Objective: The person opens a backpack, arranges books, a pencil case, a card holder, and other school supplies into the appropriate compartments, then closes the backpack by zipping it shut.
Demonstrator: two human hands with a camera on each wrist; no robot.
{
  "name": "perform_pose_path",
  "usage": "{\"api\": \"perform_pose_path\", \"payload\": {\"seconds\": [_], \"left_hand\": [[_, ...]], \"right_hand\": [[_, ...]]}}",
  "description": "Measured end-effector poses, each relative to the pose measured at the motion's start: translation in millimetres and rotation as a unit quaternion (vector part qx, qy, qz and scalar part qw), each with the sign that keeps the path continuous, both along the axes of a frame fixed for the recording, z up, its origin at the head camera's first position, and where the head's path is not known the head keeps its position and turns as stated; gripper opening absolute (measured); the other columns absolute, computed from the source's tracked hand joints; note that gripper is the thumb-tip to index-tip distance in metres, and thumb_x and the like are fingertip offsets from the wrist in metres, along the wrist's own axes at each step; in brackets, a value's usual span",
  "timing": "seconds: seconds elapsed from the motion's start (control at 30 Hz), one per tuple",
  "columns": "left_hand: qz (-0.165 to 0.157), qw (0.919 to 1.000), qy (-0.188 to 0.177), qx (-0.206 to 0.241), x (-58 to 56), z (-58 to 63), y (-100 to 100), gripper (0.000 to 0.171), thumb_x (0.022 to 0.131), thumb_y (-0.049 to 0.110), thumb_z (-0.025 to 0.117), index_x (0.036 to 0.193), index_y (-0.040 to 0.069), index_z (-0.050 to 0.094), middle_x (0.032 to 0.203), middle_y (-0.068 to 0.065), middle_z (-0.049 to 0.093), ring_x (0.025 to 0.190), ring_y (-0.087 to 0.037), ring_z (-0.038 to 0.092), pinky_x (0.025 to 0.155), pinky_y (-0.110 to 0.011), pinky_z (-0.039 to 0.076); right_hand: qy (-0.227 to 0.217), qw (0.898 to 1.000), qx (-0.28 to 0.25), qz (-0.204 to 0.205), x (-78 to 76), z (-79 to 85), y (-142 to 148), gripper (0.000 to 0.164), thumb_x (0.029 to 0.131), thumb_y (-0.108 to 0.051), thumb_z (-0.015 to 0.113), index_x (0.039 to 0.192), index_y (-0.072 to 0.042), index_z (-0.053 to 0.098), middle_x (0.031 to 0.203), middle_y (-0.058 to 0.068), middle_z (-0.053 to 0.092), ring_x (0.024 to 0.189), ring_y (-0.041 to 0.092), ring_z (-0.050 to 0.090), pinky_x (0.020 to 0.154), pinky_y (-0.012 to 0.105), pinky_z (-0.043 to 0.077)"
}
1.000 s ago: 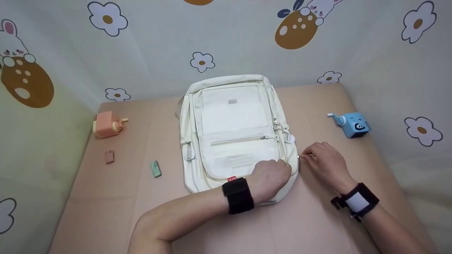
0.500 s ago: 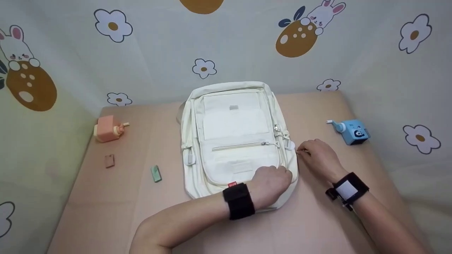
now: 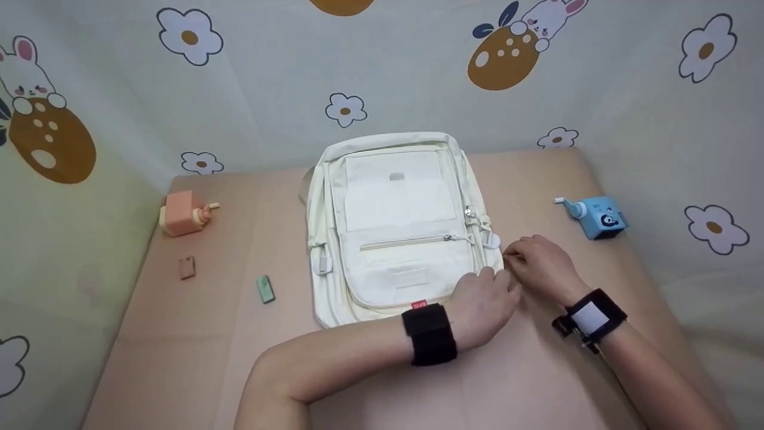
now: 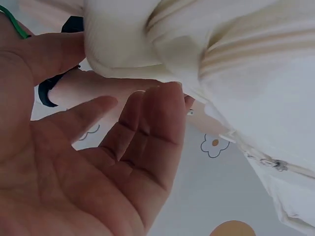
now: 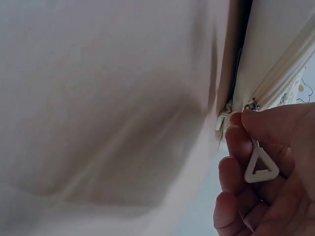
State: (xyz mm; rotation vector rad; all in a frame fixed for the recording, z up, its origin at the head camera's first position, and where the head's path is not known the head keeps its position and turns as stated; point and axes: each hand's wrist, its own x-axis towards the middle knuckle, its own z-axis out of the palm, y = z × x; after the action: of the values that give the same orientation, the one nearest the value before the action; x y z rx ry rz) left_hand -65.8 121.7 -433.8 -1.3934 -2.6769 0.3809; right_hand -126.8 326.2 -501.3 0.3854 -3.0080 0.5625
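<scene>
A cream backpack (image 3: 400, 203) lies front up on the table, its zipped pocket facing me. At its right side my right hand (image 3: 546, 269) pinches a zipper pull between thumb and forefinger; the pull's white triangular end (image 5: 263, 177) hangs below the pinch in the right wrist view. The metal slider (image 5: 251, 105) shows just above the thumb. My left hand (image 3: 486, 307) is over the bag's lower right corner. Its fingers (image 4: 157, 132) are loosely bent and apart from the thumb, close beside the cream fabric in the left wrist view, gripping nothing.
An orange crank sharpener (image 3: 182, 213) stands at the left, with a small pinkish-brown block (image 3: 187, 267) and a green block (image 3: 265, 289) nearer me. A blue crank sharpener (image 3: 601, 217) sits at the right. Patterned curtain (image 3: 274, 77) encloses the table (image 3: 167, 358).
My left hand has loosened from the bag's lower right front and shifted right toward its side edge. My right hand has moved slightly up along the bag's side.
</scene>
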Motion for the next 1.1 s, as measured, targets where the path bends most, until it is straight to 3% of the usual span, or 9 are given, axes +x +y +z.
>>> {"api": "perform_pose_path", "payload": {"seconds": [0.13, 0.4, 0.8, 1.1], "left_hand": [[-0.008, 0.9994, 0.007, -0.033, 0.9, -1.3, 15.8, 0.023, 0.100, 0.030, 0.060, 0.118, 0.022, 0.071, 0.106, 0.003, 0.061, 0.089, -0.014, 0.056, 0.060, -0.028, 0.049], [0.033, 0.9985, 0.013, -0.041, -6.4, -11.1, 28.4, 0.015, 0.100, 0.027, 0.060, 0.100, 0.020, 0.073, 0.095, 0.004, 0.062, 0.077, -0.013, 0.060, 0.055, -0.028, 0.053], [0.008, 0.9998, -0.015, -0.014, -7.4, -11.5, 22.2, 0.009, 0.097, 0.018, 0.063, 0.099, 0.015, 0.071, 0.095, 0.000, 0.059, 0.073, -0.014, 0.061, 0.053, -0.029, 0.054], [0.004, 0.9994, -0.034, -0.003, -9.1, -11.8, 20.9, 0.007, 0.095, 0.017, 0.064, 0.097, 0.016, 0.071, 0.093, 0.000, 0.059, 0.075, -0.015, 0.062, 0.054, -0.031, 0.055]], "right_hand": [[-0.006, 1.000, -0.008, -0.002, 0.6, 1.6, -0.1, 0.010, 0.094, -0.015, 0.070, 0.097, -0.010, 0.078, 0.091, 0.004, 0.071, 0.088, 0.026, 0.061, 0.076, 0.045, 0.050], [-0.010, 1.000, -0.016, -0.012, 2.1, 2.8, 0.6, 0.010, 0.094, -0.016, 0.071, 0.095, -0.011, 0.079, 0.091, 0.003, 0.072, 0.087, 0.026, 0.062, 0.075, 0.045, 0.050], [-0.008, 1.000, -0.007, -0.006, -9.4, 3.9, 4.5, 0.010, 0.095, -0.016, 0.073, 0.101, -0.011, 0.079, 0.097, 0.005, 0.074, 0.091, 0.027, 0.062, 0.076, 0.045, 0.050], [-0.008, 1.000, -0.004, -0.015, -38.3, 5.5, 3.3, 0.013, 0.096, -0.016, 0.071, 0.104, -0.011, 0.080, 0.096, 0.006, 0.074, 0.089, 0.027, 0.060, 0.074, 0.045, 0.048]]}}
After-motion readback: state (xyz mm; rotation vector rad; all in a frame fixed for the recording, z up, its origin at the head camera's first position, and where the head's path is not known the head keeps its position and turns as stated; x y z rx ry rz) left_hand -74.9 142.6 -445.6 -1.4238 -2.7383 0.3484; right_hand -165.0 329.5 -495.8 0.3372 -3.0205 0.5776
